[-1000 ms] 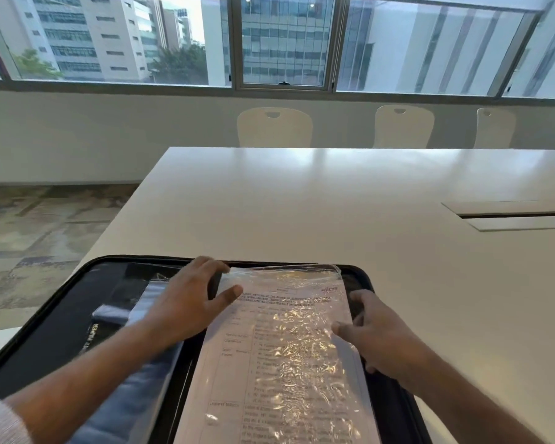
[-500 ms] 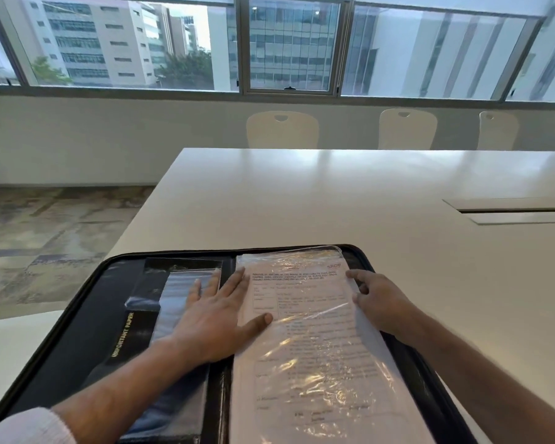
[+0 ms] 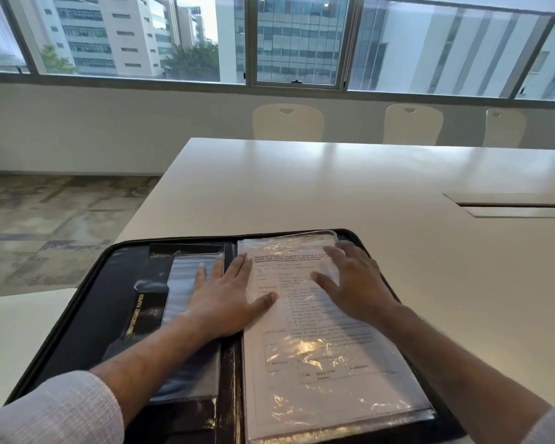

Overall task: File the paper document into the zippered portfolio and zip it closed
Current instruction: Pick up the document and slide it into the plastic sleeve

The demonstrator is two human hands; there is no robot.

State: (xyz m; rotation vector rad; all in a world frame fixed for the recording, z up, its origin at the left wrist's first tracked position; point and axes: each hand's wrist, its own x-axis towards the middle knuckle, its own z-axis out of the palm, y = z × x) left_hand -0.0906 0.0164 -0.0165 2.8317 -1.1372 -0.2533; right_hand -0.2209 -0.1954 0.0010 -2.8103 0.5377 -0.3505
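I read this as the end of the filing step: the paper document (image 3: 318, 341) lies flat inside a clear plastic sleeve (image 3: 340, 408) on the right half of the open zippered portfolio (image 3: 87, 318), which sits spread on the near left part of the white table (image 3: 302, 187). My left hand (image 3: 225, 299) is spread open, palm down, over the spine, with its thumb on the left edge of the sleeve and its fingers toward the clear pockets (image 3: 186, 293) of the left half. My right hand (image 3: 356, 283) is also open and flat, pressing the far part of the page, gripping nothing. Judging from this, the sheet is seated and being smoothed, and the closing is not yet begun. Next I would lift both palms, fold one half over the other without letting the sleeve slip, then find the zip pull, which I cannot pick out here, and run it round the dark rim
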